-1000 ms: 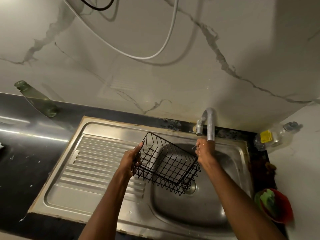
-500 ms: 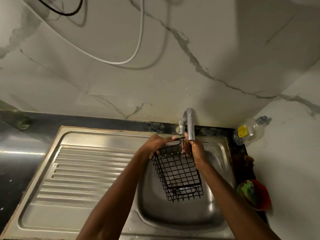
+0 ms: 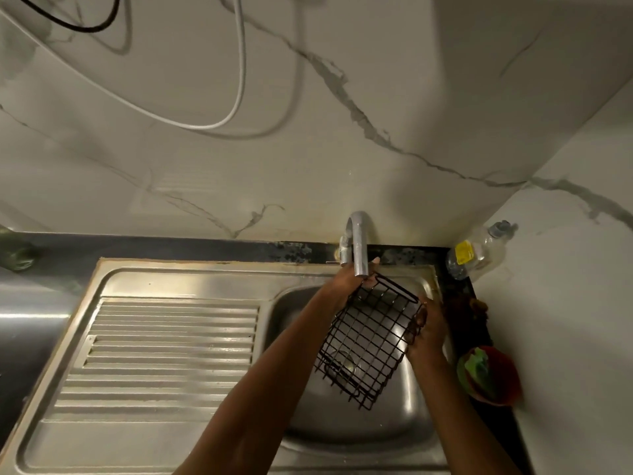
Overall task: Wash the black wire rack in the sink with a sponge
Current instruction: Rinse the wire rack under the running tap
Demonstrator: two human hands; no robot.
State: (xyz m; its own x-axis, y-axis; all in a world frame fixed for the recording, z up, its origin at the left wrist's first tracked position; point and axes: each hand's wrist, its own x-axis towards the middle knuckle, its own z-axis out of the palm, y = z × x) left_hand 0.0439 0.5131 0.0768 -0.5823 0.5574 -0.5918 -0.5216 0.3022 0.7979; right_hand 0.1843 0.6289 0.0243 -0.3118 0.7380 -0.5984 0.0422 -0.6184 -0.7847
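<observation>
A black wire rack (image 3: 368,341) hangs tilted over the steel sink basin (image 3: 342,426), its top edge just under the curved tap (image 3: 358,245). My left hand (image 3: 346,286) grips the rack's upper left corner beside the tap spout. My right hand (image 3: 428,329) holds the rack's right side, fingers curled through the wires. A green sponge (image 3: 478,368) lies in a red bowl (image 3: 503,378) on the counter to the right of the sink. No running water can be made out.
The ribbed steel drainboard (image 3: 164,351) stretches to the left of the basin. A clear plastic bottle with a yellow label (image 3: 476,252) stands in the back right corner. Marble walls close off the back and right. A white cable (image 3: 239,80) hangs on the wall.
The rack has swung from hanging straight down to a slant, its lower end toward the left. My right hand slid from the top edge down to the right side. The view moved closer.
</observation>
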